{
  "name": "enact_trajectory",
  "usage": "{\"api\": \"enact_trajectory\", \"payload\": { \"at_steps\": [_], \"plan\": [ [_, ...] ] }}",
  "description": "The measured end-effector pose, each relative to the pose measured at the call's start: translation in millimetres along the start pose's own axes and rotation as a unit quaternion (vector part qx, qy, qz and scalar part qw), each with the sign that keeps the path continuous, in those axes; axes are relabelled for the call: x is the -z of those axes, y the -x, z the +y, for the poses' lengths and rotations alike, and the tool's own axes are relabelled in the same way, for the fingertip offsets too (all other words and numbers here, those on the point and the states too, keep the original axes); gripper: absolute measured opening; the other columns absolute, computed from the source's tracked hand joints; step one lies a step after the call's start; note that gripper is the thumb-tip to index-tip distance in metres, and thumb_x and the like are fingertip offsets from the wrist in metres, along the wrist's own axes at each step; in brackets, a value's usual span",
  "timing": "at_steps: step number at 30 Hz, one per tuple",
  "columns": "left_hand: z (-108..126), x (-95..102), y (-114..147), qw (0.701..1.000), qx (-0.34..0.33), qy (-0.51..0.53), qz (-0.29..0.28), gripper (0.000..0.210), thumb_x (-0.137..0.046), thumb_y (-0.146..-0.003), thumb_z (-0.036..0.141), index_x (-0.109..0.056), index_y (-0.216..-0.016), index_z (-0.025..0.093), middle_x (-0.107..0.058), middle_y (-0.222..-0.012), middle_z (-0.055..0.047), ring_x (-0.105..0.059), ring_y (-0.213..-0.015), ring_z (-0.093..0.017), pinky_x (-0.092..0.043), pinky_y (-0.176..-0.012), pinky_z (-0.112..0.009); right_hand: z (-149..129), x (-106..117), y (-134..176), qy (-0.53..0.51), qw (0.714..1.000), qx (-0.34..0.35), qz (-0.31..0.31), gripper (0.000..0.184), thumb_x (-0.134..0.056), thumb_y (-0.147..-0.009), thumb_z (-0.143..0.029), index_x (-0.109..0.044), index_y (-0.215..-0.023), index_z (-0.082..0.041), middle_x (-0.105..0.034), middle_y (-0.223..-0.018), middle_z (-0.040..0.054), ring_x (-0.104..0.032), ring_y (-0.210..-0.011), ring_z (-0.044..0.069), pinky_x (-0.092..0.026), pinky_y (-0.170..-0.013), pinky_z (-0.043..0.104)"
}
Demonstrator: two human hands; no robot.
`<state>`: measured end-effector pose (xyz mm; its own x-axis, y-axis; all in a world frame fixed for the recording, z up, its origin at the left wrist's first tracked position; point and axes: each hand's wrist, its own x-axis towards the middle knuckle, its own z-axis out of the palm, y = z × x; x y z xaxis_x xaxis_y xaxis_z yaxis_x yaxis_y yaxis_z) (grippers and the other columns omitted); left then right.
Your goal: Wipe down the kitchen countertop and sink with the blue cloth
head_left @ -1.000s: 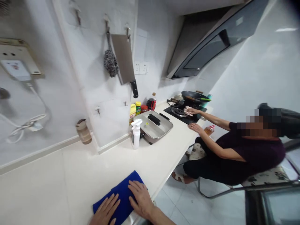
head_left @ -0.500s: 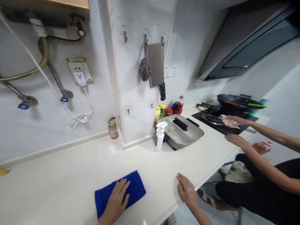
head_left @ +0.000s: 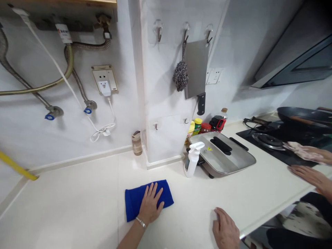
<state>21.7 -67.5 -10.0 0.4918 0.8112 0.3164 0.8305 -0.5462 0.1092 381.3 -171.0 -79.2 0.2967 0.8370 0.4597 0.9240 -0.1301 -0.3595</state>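
Note:
My left hand (head_left: 151,204) lies flat on a folded blue cloth (head_left: 136,200), fingers spread, pressing it on the white countertop (head_left: 77,204). A silver bracelet circles that wrist. Near the counter's front edge my right hand (head_left: 226,228) rests on the surface, holding nothing, its fingers loosely extended and slightly bent. Beyond the cloth stands a white spray bottle (head_left: 193,160). Beside it is a rectangular electric pan (head_left: 233,159) with a lid and black handle.
A co-worker's hand (head_left: 316,154) holds a pale rag (head_left: 298,149) on the black stove (head_left: 246,136); their other hand (head_left: 311,178) rests on the counter. A brown cup (head_left: 137,143) stands by the pillar. A cleaver (head_left: 196,71) and steel scourer (head_left: 181,76) hang from hooks.
My left hand has slid the blue cloth forward, toward the wall. The view has turned left. The co-worker's rag has moved away from the near burner.

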Motion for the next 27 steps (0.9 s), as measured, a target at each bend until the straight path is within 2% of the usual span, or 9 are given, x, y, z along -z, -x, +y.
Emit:
{"api": "enact_trajectory", "payload": {
  "at_steps": [6, 10, 15, 19, 24, 27],
  "plan": [
    [-11, -23.4, -54, 1.0, 0.001, 0.019, -0.004, 0.063, -0.047, -0.097, 0.041, -0.028, -0.156, 0.03, -0.03, -0.162, -0.009, -0.029, -0.148, -0.031, -0.027, -0.119, -0.056, 0, 1, -3, 0.002, 1.0, -0.005, 0.004, 0.039, -0.033, -0.092, -0.035, -0.055, -0.12, -0.021, -0.061, -0.127, 0.0112, -0.058, -0.112, 0.033, -0.046, -0.089, 0.05],
    [-7, -39.4, -85, 0.999, 0.019, 0.036, -0.001, 0.062, -0.048, -0.097, 0.041, -0.032, -0.155, 0.029, -0.03, -0.162, -0.01, -0.03, -0.148, -0.032, -0.027, -0.119, -0.057, 1, 2, -6, 0.0, 1.0, -0.011, -0.002, 0.038, -0.034, -0.091, -0.035, -0.056, -0.119, -0.021, -0.062, -0.125, 0.0113, -0.059, -0.109, 0.034, -0.046, -0.087, 0.05],
    [0, -53.7, -118, 0.999, 0.012, 0.05, 0.011, 0.062, -0.05, -0.094, 0.037, -0.036, -0.154, 0.026, -0.027, -0.164, -0.01, -0.026, -0.149, -0.033, -0.027, -0.119, -0.058, -3, 5, -9, -0.018, 1.0, -0.017, -0.003, 0.036, -0.035, -0.09, -0.032, -0.056, -0.118, -0.022, -0.062, -0.122, 0.0116, -0.059, -0.108, 0.033, -0.045, -0.094, 0.051],
    [6, -55.9, -132, 0.999, 0.016, 0.05, 0.003, 0.062, -0.051, -0.093, 0.037, -0.038, -0.153, 0.024, -0.03, -0.162, -0.013, -0.028, -0.149, -0.033, -0.028, -0.119, -0.059, -3, 7, -10, -0.012, 1.0, -0.011, -0.001, 0.036, -0.035, -0.09, -0.031, -0.055, -0.118, -0.022, -0.062, -0.122, 0.0115, -0.059, -0.108, 0.033, -0.045, -0.094, 0.051],
    [13, -53.4, -138, 0.998, 0.008, 0.06, -0.004, 0.064, -0.053, -0.092, 0.035, -0.036, -0.153, 0.023, -0.029, -0.162, -0.014, -0.027, -0.149, -0.035, -0.028, -0.119, -0.06, 0, 8, -11, -0.006, 1.0, -0.007, -0.012, 0.036, -0.036, -0.089, -0.031, -0.053, -0.119, -0.023, -0.063, -0.122, 0.0109, -0.06, -0.107, 0.033, -0.047, -0.089, 0.052],
    [18, -51.3, -143, 0.998, 0.005, 0.068, -0.016, 0.062, -0.047, -0.095, 0.035, -0.035, -0.154, 0.02, -0.028, -0.162, -0.016, -0.024, -0.149, -0.036, -0.026, -0.119, -0.059, -1, 9, -12, -0.006, 1.0, -0.004, -0.008, 0.035, -0.035, -0.089, -0.033, -0.051, -0.119, -0.028, -0.063, -0.121, 0.0098, -0.06, -0.106, 0.034, -0.048, -0.088, 0.054]
  ]
}}
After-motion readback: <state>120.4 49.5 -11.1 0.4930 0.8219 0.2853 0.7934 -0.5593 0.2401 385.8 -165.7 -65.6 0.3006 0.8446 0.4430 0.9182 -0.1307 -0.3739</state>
